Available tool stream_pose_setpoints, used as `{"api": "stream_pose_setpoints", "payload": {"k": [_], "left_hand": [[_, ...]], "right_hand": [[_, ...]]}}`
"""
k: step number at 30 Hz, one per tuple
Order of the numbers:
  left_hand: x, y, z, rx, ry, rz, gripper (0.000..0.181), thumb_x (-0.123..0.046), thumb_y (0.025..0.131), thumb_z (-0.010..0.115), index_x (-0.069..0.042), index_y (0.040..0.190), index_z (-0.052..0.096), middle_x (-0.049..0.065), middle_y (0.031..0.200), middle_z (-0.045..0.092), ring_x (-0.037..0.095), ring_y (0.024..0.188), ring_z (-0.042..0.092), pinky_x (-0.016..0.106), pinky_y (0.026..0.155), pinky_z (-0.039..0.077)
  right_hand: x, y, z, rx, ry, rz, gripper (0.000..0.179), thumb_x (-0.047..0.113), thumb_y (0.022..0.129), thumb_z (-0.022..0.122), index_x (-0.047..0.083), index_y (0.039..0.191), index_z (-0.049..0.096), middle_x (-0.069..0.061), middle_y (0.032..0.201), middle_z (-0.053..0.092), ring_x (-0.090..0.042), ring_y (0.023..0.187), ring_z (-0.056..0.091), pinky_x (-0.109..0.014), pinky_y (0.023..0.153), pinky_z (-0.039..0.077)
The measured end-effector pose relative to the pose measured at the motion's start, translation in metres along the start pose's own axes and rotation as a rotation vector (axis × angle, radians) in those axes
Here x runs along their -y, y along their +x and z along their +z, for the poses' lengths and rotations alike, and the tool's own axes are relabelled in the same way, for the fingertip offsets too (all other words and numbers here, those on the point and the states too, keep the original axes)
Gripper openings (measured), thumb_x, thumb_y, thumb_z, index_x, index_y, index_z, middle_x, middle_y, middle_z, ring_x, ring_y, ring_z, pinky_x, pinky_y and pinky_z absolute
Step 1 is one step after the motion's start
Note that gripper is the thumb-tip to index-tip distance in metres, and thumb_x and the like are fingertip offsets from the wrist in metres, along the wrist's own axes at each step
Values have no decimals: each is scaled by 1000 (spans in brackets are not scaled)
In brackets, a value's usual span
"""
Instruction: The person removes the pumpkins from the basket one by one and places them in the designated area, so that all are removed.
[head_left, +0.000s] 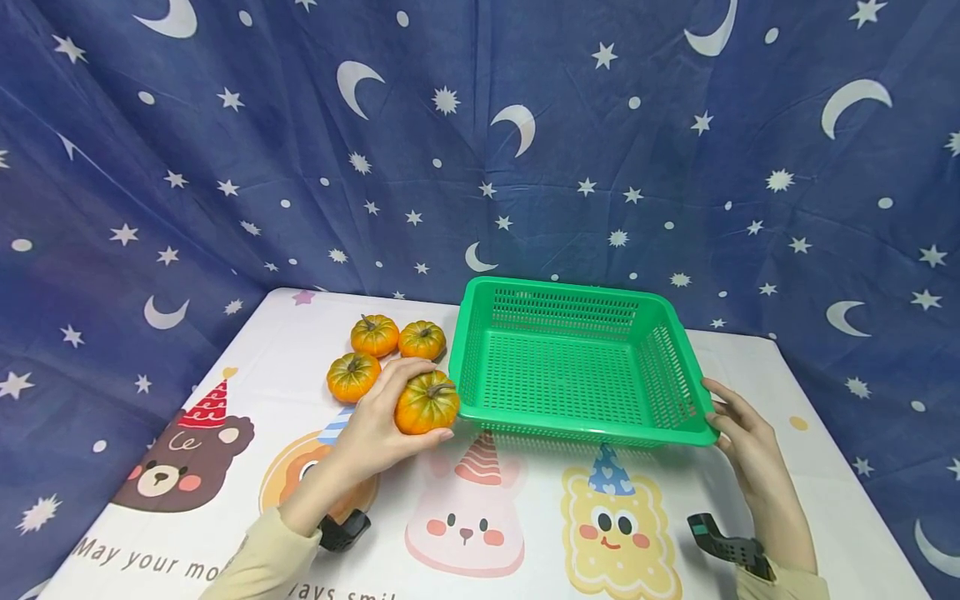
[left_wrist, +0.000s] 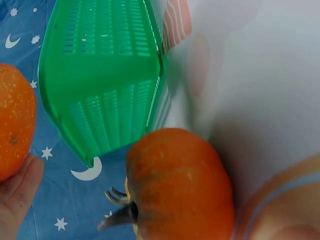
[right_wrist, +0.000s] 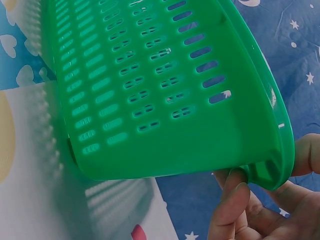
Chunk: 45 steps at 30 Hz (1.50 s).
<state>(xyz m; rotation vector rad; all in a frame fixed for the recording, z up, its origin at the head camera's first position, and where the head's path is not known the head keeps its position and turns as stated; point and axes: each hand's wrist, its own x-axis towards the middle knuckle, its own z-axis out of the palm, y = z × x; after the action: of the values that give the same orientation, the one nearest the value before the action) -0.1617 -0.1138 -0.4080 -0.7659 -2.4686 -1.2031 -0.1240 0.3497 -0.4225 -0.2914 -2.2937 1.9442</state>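
A small orange-green pumpkin (head_left: 426,403) is in my left hand (head_left: 378,421), with fingers and thumb curved round its sides. In the left wrist view the held pumpkin (left_wrist: 16,122) shows at the left edge, fingertips against it. It is beside the near left corner of a green plastic basket (head_left: 570,427), which has slotted walls and nothing inside. My right hand (head_left: 750,442) grips the basket's right rim near its front corner. In the right wrist view, fingers (right_wrist: 232,205) curl under the rim of the basket (right_wrist: 200,145).
Three more pumpkins are grouped left of the basket: one at the back (head_left: 374,335), one beside it (head_left: 422,340), one nearer (head_left: 353,377). A white cartoon-printed cloth (head_left: 540,508) covers the table. Behind hangs a blue curtain (head_left: 570,150) with moons and stars.
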Motion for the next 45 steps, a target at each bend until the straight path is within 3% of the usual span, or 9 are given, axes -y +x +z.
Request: {"api": "stream_pose_setpoints", "payload": {"k": [6, 10, 20, 25, 34, 45], "left_hand": [[5, -5, -8, -18, 10, -6, 76, -33, 65, 88, -20, 129, 50, 1, 134, 50, 25, 130, 45, 53, 101, 45], [8, -9, -13, -35, 14, -23, 77, -30, 64, 89, -22, 130, 50, 1, 135, 50, 26, 130, 46, 53, 100, 46], [16, -18, -25, -59, 47, -36, 78, -28, 65, 89, -24, 133, 49, 0, 133, 50, 22, 117, 56, 49, 92, 51], [21, -23, -32, -69, 75, -47, 78, -27, 64, 89, -19, 131, 50, 0, 131, 50, 24, 115, 55, 51, 93, 51], [31, -31, -41, -69, 119, -82, 77, -28, 66, 88, -20, 132, 49, 1, 130, 51, 22, 116, 54, 51, 94, 50], [42, -41, -51, -72, 153, -162, 78, -27, 67, 88, -12, 132, 46, 7, 127, 49, 27, 110, 56, 55, 91, 51]], "right_hand": [[0, -1, 0, 13, 24, -8, 50, 11, 98, 50, 13, 147, 39, 11, 106, 53, 2, 93, 55, -14, 73, 49], [0, -2, 0, 12, 27, -6, 50, 11, 98, 50, 13, 147, 39, 12, 106, 53, 2, 93, 55, -15, 73, 49], [2, -1, 1, 3, 10, 7, 50, 12, 98, 49, 14, 147, 38, 11, 107, 51, 2, 93, 54, -14, 74, 48], [1, -1, 0, 7, 11, 6, 50, 12, 98, 50, 15, 147, 38, 12, 106, 52, 2, 92, 55, -14, 74, 49], [2, -1, 0, 4, 7, 18, 50, 13, 98, 50, 15, 147, 39, 13, 105, 53, 2, 92, 55, -14, 74, 48], [1, -1, 0, 5, 2, 10, 51, 14, 98, 50, 14, 147, 38, 13, 106, 54, 3, 93, 56, -13, 74, 48]]}}
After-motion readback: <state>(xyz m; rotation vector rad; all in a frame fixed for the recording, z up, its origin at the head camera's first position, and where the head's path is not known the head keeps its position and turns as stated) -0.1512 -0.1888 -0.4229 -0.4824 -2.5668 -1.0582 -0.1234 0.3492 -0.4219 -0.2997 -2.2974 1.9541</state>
